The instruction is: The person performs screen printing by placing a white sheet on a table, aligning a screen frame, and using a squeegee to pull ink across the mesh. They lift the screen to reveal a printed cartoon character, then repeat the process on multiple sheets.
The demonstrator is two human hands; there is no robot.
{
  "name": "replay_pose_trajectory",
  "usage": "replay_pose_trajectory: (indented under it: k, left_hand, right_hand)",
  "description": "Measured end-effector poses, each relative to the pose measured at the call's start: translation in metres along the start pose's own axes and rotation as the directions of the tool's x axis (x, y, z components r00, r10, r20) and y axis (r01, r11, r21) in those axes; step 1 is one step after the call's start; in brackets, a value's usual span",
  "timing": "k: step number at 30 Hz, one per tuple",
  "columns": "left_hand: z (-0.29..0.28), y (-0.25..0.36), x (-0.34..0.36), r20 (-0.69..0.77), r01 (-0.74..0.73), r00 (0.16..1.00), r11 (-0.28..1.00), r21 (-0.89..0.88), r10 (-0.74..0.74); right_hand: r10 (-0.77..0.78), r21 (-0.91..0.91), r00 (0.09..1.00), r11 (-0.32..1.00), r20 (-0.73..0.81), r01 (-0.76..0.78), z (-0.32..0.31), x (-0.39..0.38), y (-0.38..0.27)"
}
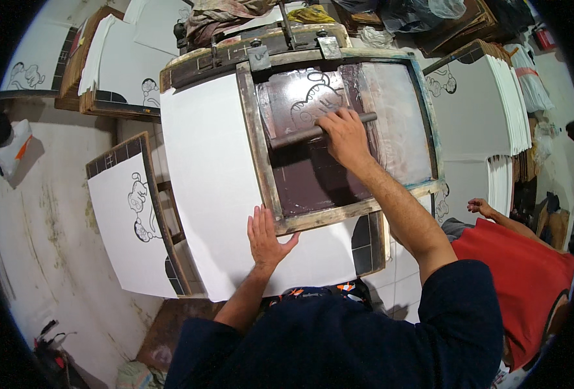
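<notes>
Grey, the bar (290, 139) is gripped by the right hand (346, 139) and laid aslant across the dark mesh (316, 185) of the screen (259, 149). At the screen's near left corner, the left hand (267, 241) is held spread. Beneath, a white sheet (212, 175) is laid on a board (369, 246). Two clamps (259, 58) are fixed at the screen's far edge. At left, another sheet (115, 227) is marked with drawings; at right, a person (514, 279) is clad in red.

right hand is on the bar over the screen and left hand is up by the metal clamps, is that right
Not quite: the left hand is down at the near left corner of the wooden frame, not up by the metal clamps. The head view shows it; the right hand is on the bar.
</notes>
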State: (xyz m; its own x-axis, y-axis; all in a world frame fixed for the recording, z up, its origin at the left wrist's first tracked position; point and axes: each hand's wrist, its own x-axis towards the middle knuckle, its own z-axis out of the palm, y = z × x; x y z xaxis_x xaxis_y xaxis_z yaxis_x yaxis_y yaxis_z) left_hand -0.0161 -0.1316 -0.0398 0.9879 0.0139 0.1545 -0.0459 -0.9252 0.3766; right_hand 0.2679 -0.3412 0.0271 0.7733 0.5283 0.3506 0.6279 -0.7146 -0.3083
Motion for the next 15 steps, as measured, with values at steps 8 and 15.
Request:
replay_pose_trajectory:
  k: [8, 15]
  left_hand:
    - [-0.001, 0.002, 0.003, -0.003, 0.016, 1.0, 1.0, 0.016, -0.016]
    - [-0.003, 0.005, -0.001, -0.067, -0.015, 0.998, 1.0, 0.008, 0.016]
  right_hand:
    - [0.042, -0.118, 0.999, 0.992, -0.022, -0.044, 0.007, 0.045, 0.022]
    - [0.044, -0.255, 0.989, 0.964, -0.138, -0.079, 0.057, 0.112, 0.073]
